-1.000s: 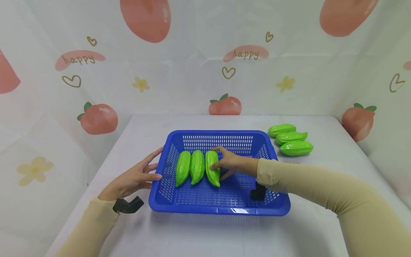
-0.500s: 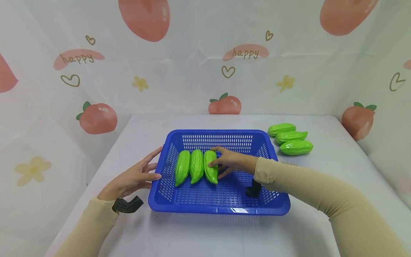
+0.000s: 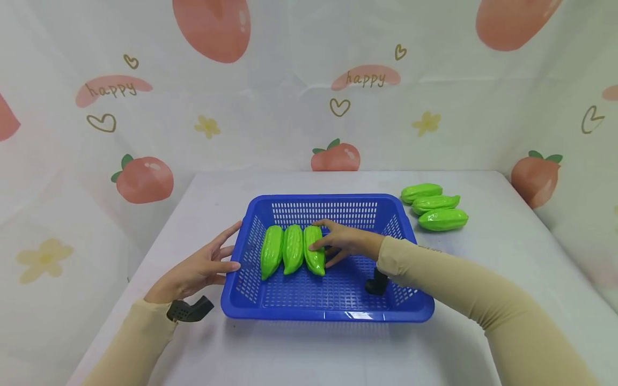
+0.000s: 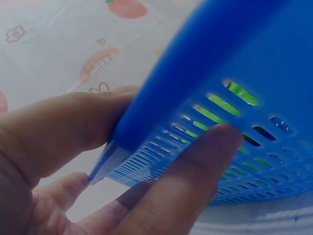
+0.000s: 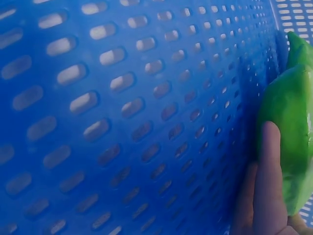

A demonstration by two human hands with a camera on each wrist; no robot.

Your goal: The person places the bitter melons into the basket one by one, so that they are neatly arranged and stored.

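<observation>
Three glossy bright-green bitter melons lie side by side in a blue plastic basket (image 3: 328,314), toward its left side. My right hand (image 3: 345,239) reaches in over the right wall and holds the rightmost bitter melon (image 3: 315,256), with the thumb on top and fingers around its far end and right side. Close up, a finger presses the melon's side (image 5: 288,127). Left of it lie the middle bitter melon (image 3: 293,249) and the leftmost bitter melon (image 3: 272,252). My left hand (image 3: 198,268) touches the basket's left wall from outside, fingers spread and fairly straight, the thumb against the slotted wall.
Three more bitter melons (image 3: 436,203) lie on the white table (image 3: 314,354) beyond the basket's right back corner. A printed sheet (image 3: 275,107) hangs behind the table. A black wrist device (image 3: 376,284) on the right wrist hangs inside the basket.
My right hand and the rightmost bitter melon have shifted slightly left, closer to the middle one. The left hand stays at the basket's wall. The whole head view has drifted a little.
</observation>
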